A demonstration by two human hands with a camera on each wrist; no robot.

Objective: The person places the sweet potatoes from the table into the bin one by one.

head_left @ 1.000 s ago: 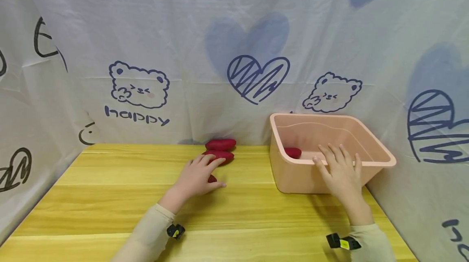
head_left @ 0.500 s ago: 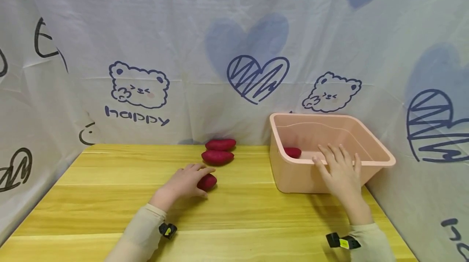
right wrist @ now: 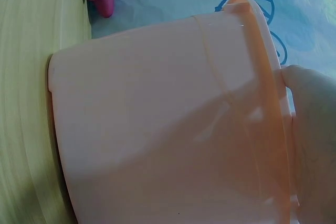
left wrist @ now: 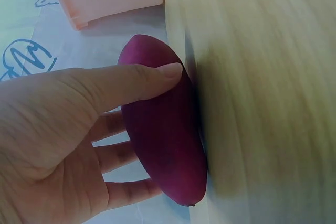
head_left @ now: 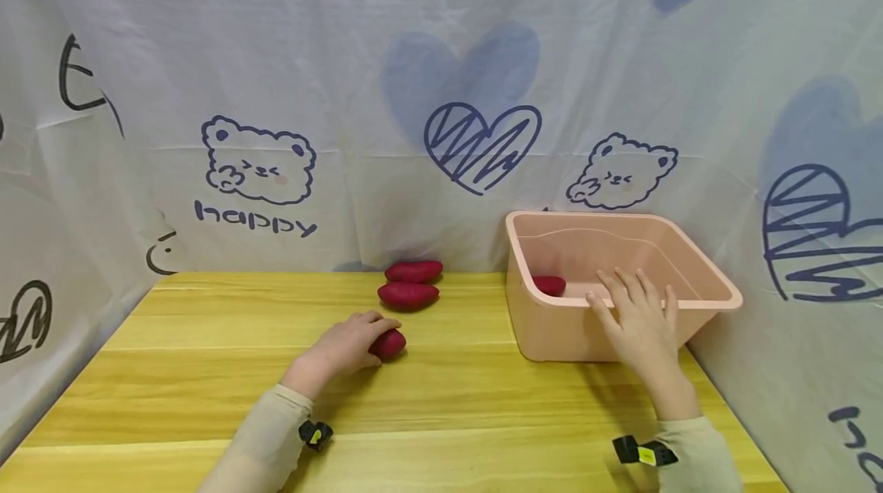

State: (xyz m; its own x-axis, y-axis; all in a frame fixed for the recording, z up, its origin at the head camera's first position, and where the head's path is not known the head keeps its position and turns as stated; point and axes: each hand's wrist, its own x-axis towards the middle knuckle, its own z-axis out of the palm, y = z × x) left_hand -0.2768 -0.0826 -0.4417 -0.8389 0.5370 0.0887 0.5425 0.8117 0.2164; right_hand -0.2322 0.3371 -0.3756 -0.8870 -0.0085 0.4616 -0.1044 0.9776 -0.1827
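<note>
My left hand [head_left: 343, 347] grips a purple-red sweet potato [left wrist: 163, 135] low on the wooden table. In the left wrist view its thumb lies across the near side and the fingers pass behind. My right hand [head_left: 641, 328] rests on the near rim of a pink plastic bin [head_left: 566, 336], its fingers spread and reaching over the edge. Inside the bin, at the left, lies another sweet potato [head_left: 549, 285], partly hidden by the wall. Two more, a nearer sweet potato [head_left: 408, 295] and a farther sweet potato [head_left: 414, 272], lie side by side beyond my left hand.
The yellow wood-grain table [head_left: 441, 432] ends at the back against a white hanging cloth [head_left: 359, 94] printed with hearts and bears. More cloth hangs at the left and right sides. The bin stands at the table's back right.
My left hand has drawn back toward the left and nearer, away from the two back sweet potatoes, and has closed round the front one. The right hand stays on the bin rim.
</note>
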